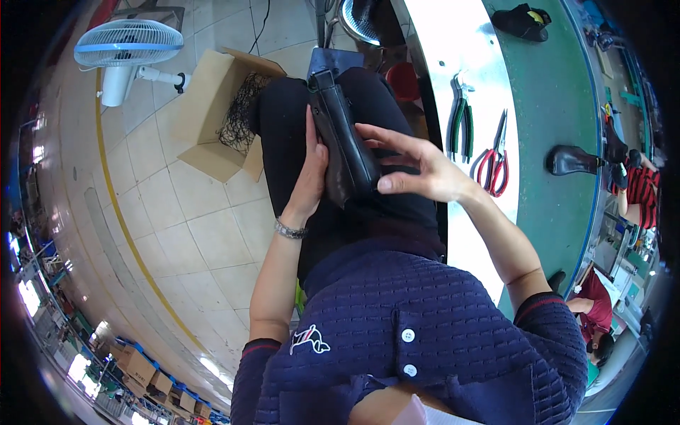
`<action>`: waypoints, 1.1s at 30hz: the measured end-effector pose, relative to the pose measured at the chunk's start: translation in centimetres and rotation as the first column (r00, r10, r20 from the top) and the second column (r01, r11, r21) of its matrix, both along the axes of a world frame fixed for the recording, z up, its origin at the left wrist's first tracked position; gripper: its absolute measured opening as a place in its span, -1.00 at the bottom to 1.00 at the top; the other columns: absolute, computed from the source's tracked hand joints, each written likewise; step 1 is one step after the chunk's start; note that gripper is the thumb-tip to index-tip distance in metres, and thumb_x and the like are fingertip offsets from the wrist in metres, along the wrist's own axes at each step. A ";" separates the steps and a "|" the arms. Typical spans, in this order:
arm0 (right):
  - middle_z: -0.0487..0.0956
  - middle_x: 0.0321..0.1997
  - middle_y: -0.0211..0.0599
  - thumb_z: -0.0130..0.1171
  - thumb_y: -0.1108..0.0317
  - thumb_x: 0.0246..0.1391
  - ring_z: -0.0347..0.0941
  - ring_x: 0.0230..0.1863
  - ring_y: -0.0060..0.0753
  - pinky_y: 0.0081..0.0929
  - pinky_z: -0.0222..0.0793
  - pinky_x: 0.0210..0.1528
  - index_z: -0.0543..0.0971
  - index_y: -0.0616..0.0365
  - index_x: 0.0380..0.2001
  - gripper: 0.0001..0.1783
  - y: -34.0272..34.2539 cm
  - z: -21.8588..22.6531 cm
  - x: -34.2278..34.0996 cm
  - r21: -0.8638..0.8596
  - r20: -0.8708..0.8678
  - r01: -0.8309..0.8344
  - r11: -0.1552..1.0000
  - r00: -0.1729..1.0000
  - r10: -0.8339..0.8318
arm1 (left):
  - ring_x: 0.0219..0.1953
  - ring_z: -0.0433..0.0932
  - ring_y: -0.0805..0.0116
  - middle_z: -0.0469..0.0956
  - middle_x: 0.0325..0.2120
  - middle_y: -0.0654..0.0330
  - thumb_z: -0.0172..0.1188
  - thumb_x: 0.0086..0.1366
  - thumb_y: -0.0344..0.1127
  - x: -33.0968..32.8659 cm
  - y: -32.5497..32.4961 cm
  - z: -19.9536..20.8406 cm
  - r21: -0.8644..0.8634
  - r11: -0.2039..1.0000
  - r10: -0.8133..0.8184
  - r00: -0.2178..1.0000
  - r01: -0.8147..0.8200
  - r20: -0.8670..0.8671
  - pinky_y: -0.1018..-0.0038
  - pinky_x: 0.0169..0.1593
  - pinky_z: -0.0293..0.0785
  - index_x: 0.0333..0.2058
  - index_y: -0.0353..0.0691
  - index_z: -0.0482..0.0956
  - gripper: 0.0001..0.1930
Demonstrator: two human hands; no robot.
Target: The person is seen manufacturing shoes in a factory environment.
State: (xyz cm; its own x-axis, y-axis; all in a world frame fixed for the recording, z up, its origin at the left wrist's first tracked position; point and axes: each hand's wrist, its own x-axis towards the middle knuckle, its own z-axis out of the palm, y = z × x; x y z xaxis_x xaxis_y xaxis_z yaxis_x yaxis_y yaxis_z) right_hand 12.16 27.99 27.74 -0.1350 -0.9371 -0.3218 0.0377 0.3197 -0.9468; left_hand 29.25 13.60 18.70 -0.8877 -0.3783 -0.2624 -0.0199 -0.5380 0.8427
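A long black leather shoe [347, 145] lies lengthwise over my lap, with a strap-like loop at its far end. My left hand [312, 177] is closed along its left side, thumb against the leather and fingers partly hidden beneath. From the right, my right hand [425, 170] holds its edge with spread fingers. The index fingertip touches the upper part and the thumb rests by the rounded near end. To the right, on a white bench top [489, 255], lie green-handled pliers [462, 120] and red-handled scissors [494, 159].
Left of my knees stands an open cardboard box [205, 134] with tangled black cord [241, 113]. A white fan [127, 53] is at the far left. Black shoes [574, 161] sit on a green belt [545, 219] beyond the bench. Another person in red [595, 304] is at right.
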 end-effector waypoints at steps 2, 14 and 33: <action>0.32 0.33 -0.10 0.47 0.04 -0.17 0.27 0.32 -0.12 -0.20 0.19 0.33 0.19 0.16 0.35 0.06 0.3 0.4 1.3 -0.073 -0.104 0.063 0.995 0.992 -0.070 | 0.42 -0.08 0.27 -0.21 0.42 0.12 -0.23 0.42 0.23 0.7 0.4 -0.8 0.017 0.998 -0.065 0.997 0.065 0.035 0.35 0.40 -0.07 0.41 0.01 -0.39 -0.19; 0.60 -0.12 0.07 0.43 0.06 -0.18 0.62 -0.15 -0.04 -0.35 0.54 -0.14 0.36 0.37 0.18 -0.10 -2.0 1.1 2.3 -0.453 -0.717 -0.036 0.891 0.608 -0.340 | 0.41 -0.04 0.32 -0.18 0.42 0.18 -0.30 0.46 0.18 -0.3 -0.3 1.7 0.175 0.985 -0.001 0.998 -0.009 0.057 0.39 0.40 -0.02 0.41 0.04 -0.42 -0.25; 0.63 -0.21 -0.01 0.22 0.07 0.13 0.60 -0.26 -0.17 -0.32 0.48 -0.18 0.52 0.23 0.07 -0.44 0.4 -3.5 -6.6 -0.060 -0.888 0.593 0.803 0.336 -0.315 | 0.10 0.39 0.33 0.39 0.08 0.10 0.22 0.29 -0.17 -3.7 -3.1 5.9 0.264 0.950 0.098 0.963 -0.166 0.250 0.40 0.20 0.29 0.25 -0.28 0.17 -0.35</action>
State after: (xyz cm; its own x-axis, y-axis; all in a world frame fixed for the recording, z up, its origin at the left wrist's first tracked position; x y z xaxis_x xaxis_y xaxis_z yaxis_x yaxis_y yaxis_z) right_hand 5.52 28.39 24.28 -0.8368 -0.5467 0.0295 -0.4901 0.7241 -0.4853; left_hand 25.59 10.47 24.61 -0.7369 -0.3692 -0.5662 -0.1081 -0.7625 0.6379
